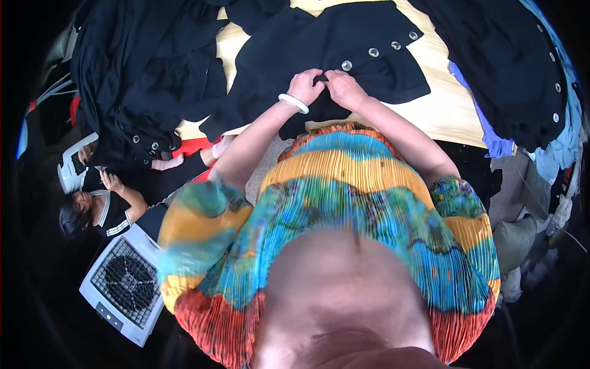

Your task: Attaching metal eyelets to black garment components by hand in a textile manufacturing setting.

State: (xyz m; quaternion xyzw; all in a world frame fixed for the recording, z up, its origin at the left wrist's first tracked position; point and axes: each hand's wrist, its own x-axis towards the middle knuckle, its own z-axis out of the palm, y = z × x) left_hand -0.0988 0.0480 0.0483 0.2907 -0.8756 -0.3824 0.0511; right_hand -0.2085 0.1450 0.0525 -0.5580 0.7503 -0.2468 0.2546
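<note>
A black buttoned garment [289, 49] lies spread in front of me, with several shiny round buttons [373, 53] in a slanting row on its right part. My left hand [305, 87], below a pale bangle [293, 103], is closed on the garment's near edge, thumb and fingers pinching the cloth. Close beside it, my right hand [345, 90] grips the same edge just under the nearest button. A small fold of black cloth shows between the two hands. What lies under my fingers is hidden.
Dark clothes [147, 67] are heaped on the left of the pale wooden table [455, 117]. Another black buttoned garment [504, 55] hangs over its right side, by light blue cloth [562, 141]. At lower left, another person [117, 203] sits near a grey-white fan unit [126, 286].
</note>
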